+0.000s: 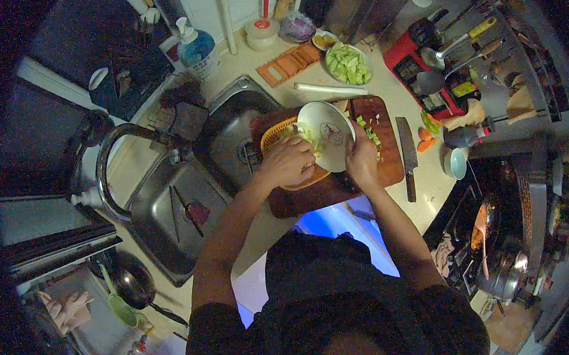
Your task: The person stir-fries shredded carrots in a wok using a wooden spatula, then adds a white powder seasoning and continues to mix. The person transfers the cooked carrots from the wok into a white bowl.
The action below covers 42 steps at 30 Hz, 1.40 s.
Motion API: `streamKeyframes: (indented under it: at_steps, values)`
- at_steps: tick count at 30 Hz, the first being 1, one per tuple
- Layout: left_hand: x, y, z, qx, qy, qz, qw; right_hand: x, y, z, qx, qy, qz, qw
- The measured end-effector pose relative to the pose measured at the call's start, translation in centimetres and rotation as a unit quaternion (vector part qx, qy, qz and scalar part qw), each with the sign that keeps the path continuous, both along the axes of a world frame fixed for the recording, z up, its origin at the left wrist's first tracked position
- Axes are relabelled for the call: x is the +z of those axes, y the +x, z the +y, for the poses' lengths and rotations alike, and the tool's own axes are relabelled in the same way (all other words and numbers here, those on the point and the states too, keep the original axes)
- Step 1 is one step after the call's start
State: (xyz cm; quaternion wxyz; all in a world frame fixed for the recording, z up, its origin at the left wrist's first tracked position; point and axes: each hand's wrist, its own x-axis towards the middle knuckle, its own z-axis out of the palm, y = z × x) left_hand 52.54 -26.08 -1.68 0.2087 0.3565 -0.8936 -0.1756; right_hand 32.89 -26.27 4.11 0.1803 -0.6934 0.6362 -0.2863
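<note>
My right hand (362,157) grips the right rim of a white bowl (333,147) with a drawn pattern inside. The bowl is tilted, its left edge over a yellow plastic basket (269,135). Over that basket, my left hand (287,164) has its fingers curled against pale green vegetable pieces (306,131) at the bowl's edge. Whether those fingers grip any pieces is hidden. Under the basket lies a brown wooden cutting board (389,166), partly overhanging the sink. Chopped green pieces (372,136) are scattered on the board, right of the bowl.
A cleaver (408,158) lies right of the board, near carrot pieces (425,140) and a small light-blue bowl (455,164). Behind are a white stalk (330,89), a plate of sliced green vegetable (348,64) and an orange grater (289,64). A double steel sink (172,215) with a faucet (104,171) is left.
</note>
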Motion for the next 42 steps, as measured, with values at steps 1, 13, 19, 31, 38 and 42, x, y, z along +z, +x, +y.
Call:
streamKeyframes:
  at_steps: [1,13,19,31,38,42]
  values:
    - [0.3,0.1,-0.2,0.012,0.015,0.029,0.999,0.5,0.1,0.0,-0.001,-0.004,-0.003,1.0]
    - [0.7,-1.6,-1.8,0.069,-0.072,0.024,0.995,0.4,-1.8,-2.1,0.036,-0.064,-0.074,0.995]
    - [5.5,-6.1,-3.3,0.175,-0.113,0.277,0.938,-0.5,-1.8,-1.4,0.093,0.075,-0.159,0.98]
    - [1.9,-7.1,-2.3,0.17,0.017,0.281,0.944,-1.5,-2.1,-0.3,0.112,0.084,-0.205,0.969]
    - [1.2,-4.5,-0.5,0.101,-0.066,0.017,0.993,-0.8,-3.3,-0.5,0.103,0.01,-0.121,0.987]
    - [-1.7,-1.0,0.4,0.098,0.0,-0.127,0.987,0.8,-3.4,-0.3,0.076,-0.005,-0.084,0.994]
